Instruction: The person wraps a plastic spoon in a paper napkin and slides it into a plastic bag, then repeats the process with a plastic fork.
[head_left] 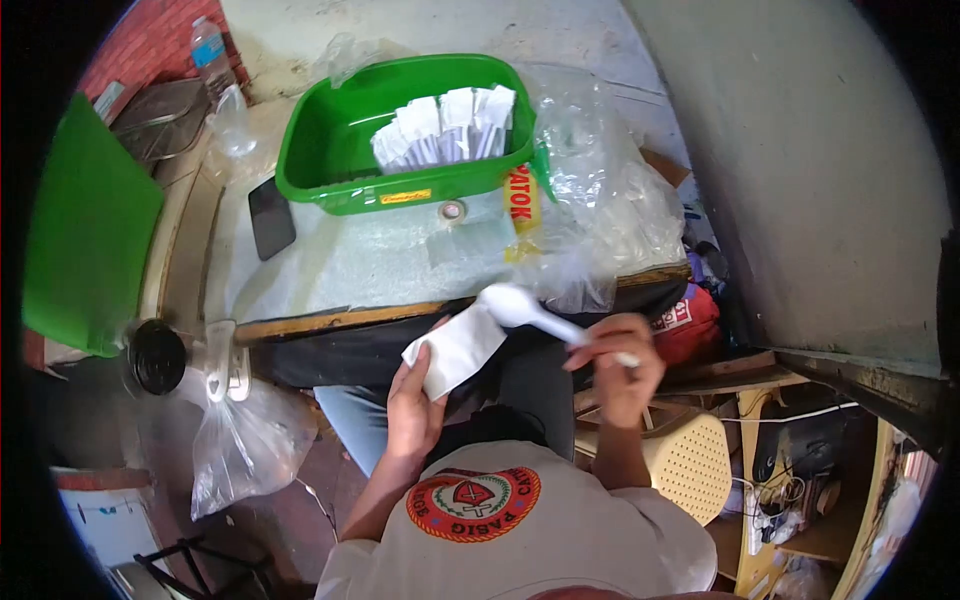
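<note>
My left hand (412, 408) is closed on a folded white paper napkin (456, 352), tilted above my lap in front of the table edge. Between the fingers of my right hand (628, 372) is the handle of a white plastic spoon (515, 306). Its bowl points left and overlaps the napkin's upper corner in this view. On the table behind, a green plastic tub (340, 190) holds a fanned row of slim white paper-wrapped bundles (440, 128).
A dark phone (271, 219) and a roll of tape (452, 211) lie by the tub. Clear plastic bags (610, 190) cover the table's right side. Another plastic bag (250, 445) hangs at the left, near a green panel (85, 230). A water bottle (211, 58) stands at the back left.
</note>
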